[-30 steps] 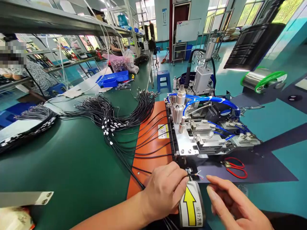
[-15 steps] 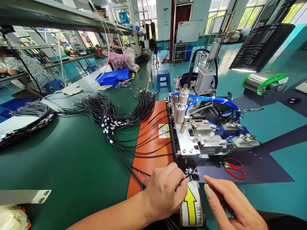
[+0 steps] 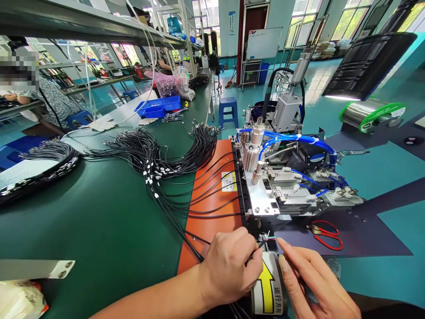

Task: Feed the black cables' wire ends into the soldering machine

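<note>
My left hand (image 3: 230,268) is closed round the end of a black cable (image 3: 262,243), whose thin coloured wires (image 3: 271,238) fan out to the right. My right hand (image 3: 310,279) has its thumb and index finger apart, with the index fingertip at the tips of those wires. Below the cable end is a rounded part with a yellow arrow label (image 3: 267,283). Several black cables run from a large bundle (image 3: 149,164) over an orange plate (image 3: 210,177) to the edge of a metal machine (image 3: 259,190).
Red-handled cutters (image 3: 327,235) lie right of the machine. A solder spool (image 3: 372,115) and a black lamp (image 3: 368,66) stand at the right. Blue trays (image 3: 159,107) are at the back of the green table (image 3: 109,230). A person (image 3: 53,97) sits at far left.
My right hand has moved left, bringing its index fingertip to the wires. My left hand keeps its hold on the cable. The whole view has shifted slightly.
</note>
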Demonstrator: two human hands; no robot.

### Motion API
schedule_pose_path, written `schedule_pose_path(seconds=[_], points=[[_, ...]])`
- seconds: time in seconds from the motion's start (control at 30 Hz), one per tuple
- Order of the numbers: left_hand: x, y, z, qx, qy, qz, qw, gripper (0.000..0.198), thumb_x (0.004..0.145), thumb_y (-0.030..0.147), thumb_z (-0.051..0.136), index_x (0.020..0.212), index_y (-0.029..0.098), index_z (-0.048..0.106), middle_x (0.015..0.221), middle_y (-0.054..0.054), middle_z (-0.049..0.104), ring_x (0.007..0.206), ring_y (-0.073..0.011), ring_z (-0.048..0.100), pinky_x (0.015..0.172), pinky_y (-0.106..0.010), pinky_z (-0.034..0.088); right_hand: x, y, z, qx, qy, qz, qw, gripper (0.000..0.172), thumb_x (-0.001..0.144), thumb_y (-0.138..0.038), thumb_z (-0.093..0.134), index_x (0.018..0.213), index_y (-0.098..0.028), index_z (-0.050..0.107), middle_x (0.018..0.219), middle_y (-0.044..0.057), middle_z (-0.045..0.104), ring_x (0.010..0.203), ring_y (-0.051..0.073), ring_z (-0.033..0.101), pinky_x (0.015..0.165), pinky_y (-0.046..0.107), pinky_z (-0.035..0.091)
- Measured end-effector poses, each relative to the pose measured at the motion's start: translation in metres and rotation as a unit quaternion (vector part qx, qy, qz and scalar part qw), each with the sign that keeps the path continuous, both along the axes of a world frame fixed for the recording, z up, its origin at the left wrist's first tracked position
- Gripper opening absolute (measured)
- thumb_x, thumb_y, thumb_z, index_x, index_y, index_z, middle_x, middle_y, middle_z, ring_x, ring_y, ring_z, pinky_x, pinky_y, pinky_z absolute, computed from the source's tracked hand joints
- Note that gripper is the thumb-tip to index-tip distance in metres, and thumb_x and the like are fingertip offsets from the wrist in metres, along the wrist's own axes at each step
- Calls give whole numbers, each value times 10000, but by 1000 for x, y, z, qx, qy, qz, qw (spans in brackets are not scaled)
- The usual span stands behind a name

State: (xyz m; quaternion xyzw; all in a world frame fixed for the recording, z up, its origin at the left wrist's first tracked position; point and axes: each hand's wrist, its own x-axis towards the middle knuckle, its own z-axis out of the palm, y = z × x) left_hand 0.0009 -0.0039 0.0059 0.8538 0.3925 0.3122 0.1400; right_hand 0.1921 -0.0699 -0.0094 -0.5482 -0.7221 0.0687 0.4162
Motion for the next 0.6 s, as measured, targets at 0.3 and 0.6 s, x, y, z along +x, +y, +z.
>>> schedule_pose_path(seconds=[0.3, 0.6], points=[[1, 1, 1, 8, 2, 3, 1000, 156, 886, 201, 532, 731, 199, 544, 667, 7, 545, 563, -143, 527, 518, -305, 324, 6, -6, -18, -6, -54, 14, 998, 543, 950, -174, 608, 1483, -237, 531, 1123, 108, 699, 747, 171, 762, 761, 235, 627], [0, 1, 2, 6, 6, -10, 1000, 171, 906, 204, 528, 737, 191, 555, 679, 1, 536, 564, -138, 516, 516, -304, 319, -6, 8, 4, -24, 51, 4, 998, 160, 938, -177, 640, 1086, -228, 674, 939, 60, 689, 779, 154, 703, 668, 208, 591]])
